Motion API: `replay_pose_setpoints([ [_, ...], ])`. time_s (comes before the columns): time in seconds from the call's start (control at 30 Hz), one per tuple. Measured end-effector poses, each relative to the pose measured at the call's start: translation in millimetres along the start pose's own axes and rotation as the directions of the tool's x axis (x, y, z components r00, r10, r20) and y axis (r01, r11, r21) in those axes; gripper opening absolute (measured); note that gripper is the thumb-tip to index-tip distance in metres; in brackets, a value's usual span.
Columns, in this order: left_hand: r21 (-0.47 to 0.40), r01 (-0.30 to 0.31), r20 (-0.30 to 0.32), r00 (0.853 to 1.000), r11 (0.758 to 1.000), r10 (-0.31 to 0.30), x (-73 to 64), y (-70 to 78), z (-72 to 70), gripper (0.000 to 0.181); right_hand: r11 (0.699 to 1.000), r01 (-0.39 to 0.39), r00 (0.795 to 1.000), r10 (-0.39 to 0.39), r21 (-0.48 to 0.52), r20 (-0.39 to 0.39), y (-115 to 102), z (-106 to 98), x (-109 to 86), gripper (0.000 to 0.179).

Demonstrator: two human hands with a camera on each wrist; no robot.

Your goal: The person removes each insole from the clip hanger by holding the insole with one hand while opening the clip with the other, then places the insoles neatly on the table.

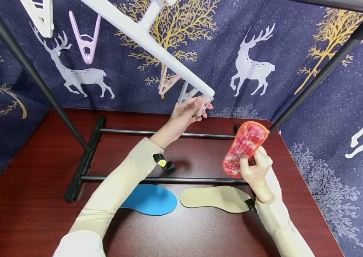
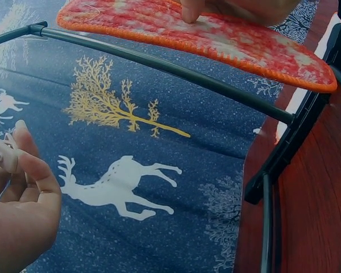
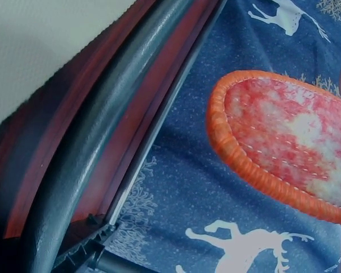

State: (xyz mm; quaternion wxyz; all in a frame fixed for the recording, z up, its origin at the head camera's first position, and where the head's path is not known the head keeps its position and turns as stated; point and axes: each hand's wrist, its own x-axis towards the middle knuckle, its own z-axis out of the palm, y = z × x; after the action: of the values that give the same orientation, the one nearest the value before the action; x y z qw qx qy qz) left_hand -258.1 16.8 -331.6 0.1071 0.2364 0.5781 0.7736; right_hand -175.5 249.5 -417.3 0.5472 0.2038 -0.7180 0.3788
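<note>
My right hand point(image 1: 258, 170) pinches a red and white patterned insole point(image 1: 243, 148) with an orange stitched edge, thumb on its face. The insole point(image 3: 290, 142) also fills the right side of the right wrist view. Up at the low end of a white hanger bar point(image 1: 168, 59), my left hand point(image 1: 184, 113) pinches a pale pink clothespin point(image 1: 203, 105) between thumb and fingers. A grey clothespin point(image 1: 186, 93) hangs just beside that hand. On the table lie a blue insole point(image 1: 152, 200), partly hidden by the left forearm, and a beige insole point(image 1: 215, 198).
More clothespins hang along the bar, including a lilac one point(image 1: 86, 43) and a pink one point(image 1: 167, 81). A black rack frame point(image 1: 81, 167) stands on the dark red table point(image 1: 24, 192), its poles rising on both sides. Behind hangs a blue deer-print cloth point(image 1: 213, 46).
</note>
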Motion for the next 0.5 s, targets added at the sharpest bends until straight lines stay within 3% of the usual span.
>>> replay_pose_setpoints([
  [0.17, -0.021, -0.001, -0.009, 1.0, 1.0, 0.001, 0.8, -1.7, -0.3, 0.102, 1.0, -0.012, 1.0, 0.012, -0.006, -0.006, -1, -2, 1.8, 0.02],
  [0.37, -0.064, -0.034, -0.066, 0.997, 0.997, 0.03, -0.5, -9.9, -0.5, 0.04, 1.0, -0.016, 0.999, 0.015, -0.023, -0.036, 1, -4, 1.8, 0.019],
  [0.5, -0.054, -0.085, -0.123, 0.989, 0.995, 0.078, -0.4, -19.2, -4.7, 0.025, 0.999, -0.018, 0.999, 0.017, -0.032, -0.036, 1, -6, 0.8, 0.018],
])
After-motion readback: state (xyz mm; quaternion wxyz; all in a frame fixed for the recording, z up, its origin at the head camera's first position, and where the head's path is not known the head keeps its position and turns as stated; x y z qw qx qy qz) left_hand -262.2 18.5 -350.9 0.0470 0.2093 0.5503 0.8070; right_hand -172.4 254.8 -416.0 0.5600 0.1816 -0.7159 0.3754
